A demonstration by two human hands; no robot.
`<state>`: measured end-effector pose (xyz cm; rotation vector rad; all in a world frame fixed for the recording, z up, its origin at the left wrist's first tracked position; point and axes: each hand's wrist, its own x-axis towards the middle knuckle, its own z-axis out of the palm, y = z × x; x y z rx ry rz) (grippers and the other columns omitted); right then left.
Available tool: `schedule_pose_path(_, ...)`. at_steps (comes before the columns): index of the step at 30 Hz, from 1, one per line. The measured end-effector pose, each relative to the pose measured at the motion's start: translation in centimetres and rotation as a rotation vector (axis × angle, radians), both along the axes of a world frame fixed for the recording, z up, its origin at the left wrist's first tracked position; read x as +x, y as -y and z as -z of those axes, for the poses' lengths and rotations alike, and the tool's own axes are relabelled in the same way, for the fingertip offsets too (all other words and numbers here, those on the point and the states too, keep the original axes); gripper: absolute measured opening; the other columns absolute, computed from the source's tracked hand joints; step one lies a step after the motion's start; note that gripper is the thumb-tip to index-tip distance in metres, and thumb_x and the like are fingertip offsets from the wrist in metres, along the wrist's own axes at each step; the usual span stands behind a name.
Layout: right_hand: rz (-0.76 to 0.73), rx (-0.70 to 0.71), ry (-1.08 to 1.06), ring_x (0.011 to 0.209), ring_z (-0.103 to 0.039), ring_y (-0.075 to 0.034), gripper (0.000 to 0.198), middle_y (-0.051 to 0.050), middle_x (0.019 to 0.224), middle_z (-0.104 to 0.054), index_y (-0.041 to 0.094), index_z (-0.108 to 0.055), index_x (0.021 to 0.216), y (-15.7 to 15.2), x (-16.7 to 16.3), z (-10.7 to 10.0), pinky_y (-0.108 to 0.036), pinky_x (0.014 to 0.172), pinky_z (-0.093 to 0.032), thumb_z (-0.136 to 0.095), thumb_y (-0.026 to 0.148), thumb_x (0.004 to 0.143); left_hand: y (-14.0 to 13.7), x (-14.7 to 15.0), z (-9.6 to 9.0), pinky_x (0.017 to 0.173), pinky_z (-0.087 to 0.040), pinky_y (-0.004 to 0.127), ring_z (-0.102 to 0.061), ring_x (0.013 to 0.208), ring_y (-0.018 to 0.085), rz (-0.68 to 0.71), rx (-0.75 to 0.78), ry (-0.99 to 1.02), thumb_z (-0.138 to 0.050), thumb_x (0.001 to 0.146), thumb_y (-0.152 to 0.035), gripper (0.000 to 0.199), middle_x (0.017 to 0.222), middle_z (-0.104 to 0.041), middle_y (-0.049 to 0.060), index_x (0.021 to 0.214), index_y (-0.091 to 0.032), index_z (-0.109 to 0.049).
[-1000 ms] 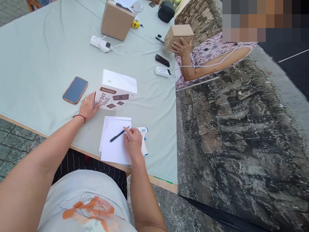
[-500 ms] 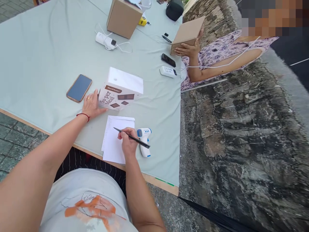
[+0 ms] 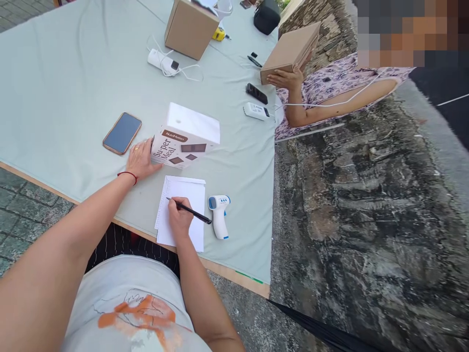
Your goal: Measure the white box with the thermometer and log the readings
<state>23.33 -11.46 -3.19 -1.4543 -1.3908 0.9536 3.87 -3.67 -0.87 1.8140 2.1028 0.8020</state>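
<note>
A white "Super Meal" box [image 3: 194, 122] stands on the table. My left hand [image 3: 141, 159] grips its near left edge, thumb along the bottom front and fingers at the side; the fingertips are partly hidden. In my right hand [image 3: 180, 218] is a black pen [image 3: 197, 214], pinched between the fingers and slanting, its tip at the left part of a white sheet of paper [image 3: 197, 195]. I cannot tell whether the tip touches the paper. The paper lies in a small stack near the table edge. To its right lies a white and blue infrared thermometer [image 3: 220, 217].
A phone [image 3: 122, 133] lies left of the box. Farther back are a white power strip [image 3: 159, 61] with a cable, a brown carton [image 3: 190, 29] and a black case [image 3: 266, 17]. Across the right edge, another person holds a cardboard box [image 3: 289, 49] near small devices [image 3: 256, 111].
My right hand has moved left across the paper with the pen, whose tip is now nearer the sheet's left side. My left hand stays at the box. The other person's cardboard box has tilted slightly.
</note>
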Motion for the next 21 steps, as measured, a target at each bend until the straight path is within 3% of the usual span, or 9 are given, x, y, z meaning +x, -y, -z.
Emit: schedule_pose_path(21, -0.037, -0.019, 0.036, 0.065, -0.054, -0.016, 0.014, 0.001, 0.065, -0.061, 0.022, -0.058, 0.071, -0.05, -0.04, -0.15, -0.031, 0.064, -0.046, -0.053, 0.035, 0.073, 0.15, 0.09, -0.30, 0.115, -0.031, 0.050, -0.043, 0.136, 0.035, 0.008, -0.007, -0.002, -0.065, 0.075, -0.046, 0.083, 0.141, -0.051, 0.018, 0.145, -0.013, -0.034)
